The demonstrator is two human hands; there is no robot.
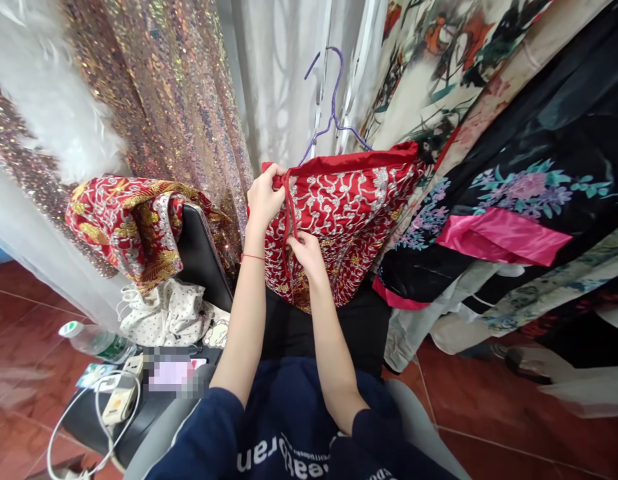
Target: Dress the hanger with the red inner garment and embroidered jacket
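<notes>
left hand (263,197), right hand (305,252), red garment (353,213)

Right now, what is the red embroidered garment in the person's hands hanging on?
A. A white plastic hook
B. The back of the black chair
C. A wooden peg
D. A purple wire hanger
D: the red garment hangs from a purple hanger whose hook rises above its waistband, while the left hand grips the top corner and the right hand pinches the red strap lower down.
</notes>
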